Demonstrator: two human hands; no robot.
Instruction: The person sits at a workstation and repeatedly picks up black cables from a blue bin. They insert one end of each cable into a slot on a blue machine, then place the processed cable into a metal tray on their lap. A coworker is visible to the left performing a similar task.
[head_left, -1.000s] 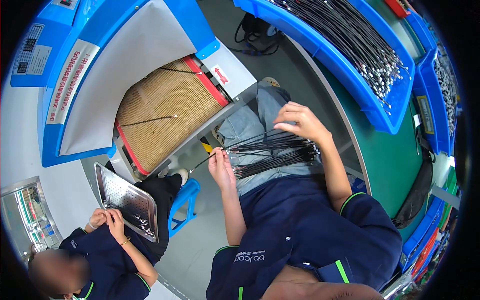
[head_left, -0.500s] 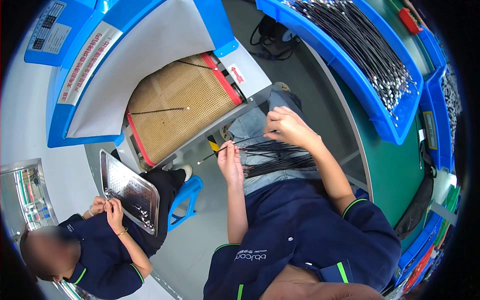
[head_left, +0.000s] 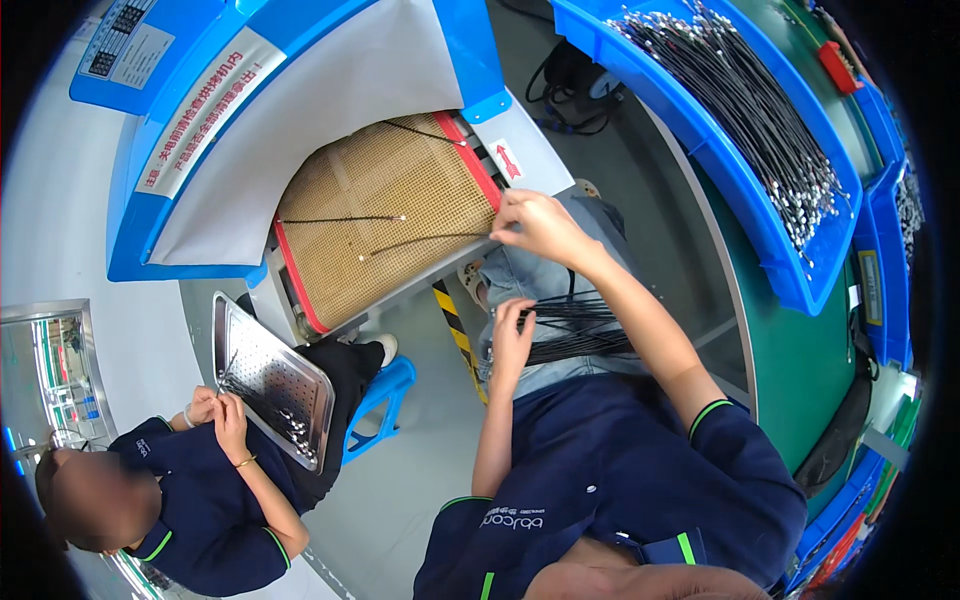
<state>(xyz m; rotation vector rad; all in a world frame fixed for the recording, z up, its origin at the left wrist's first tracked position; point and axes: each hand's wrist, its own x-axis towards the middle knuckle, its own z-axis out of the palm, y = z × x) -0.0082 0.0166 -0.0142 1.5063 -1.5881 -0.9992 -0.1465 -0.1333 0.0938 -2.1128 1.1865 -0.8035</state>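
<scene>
My right hand [head_left: 548,233] pinches one end of a thin black cable [head_left: 430,238] at the near right edge of the mesh conveyor belt [head_left: 350,185]. The cable stretches left over the belt, its light tip toward the near left. Across my lap lies a bundle of black cables [head_left: 580,349]. The fingers of my left hand [head_left: 511,335] are curled at the bundle's left end and pinch there; how many cables they hold is hidden. Two more cables rest apart on the belt: one at the left [head_left: 340,219], one farther back [head_left: 425,132].
A blue machine hood [head_left: 290,70] with a pale curtain covers the belt's far side. At the right, a blue bin [head_left: 785,272] full of cables stands on a green table [head_left: 790,400]. Left, a co-worker handles small parts over a metal tray [head_left: 327,410], near a blue stool [head_left: 385,410].
My right hand has moved up to the belt, bringing the cable over it. My left hand has let go of that cable's other end and moved right to the bundle. The view has shifted slightly.
</scene>
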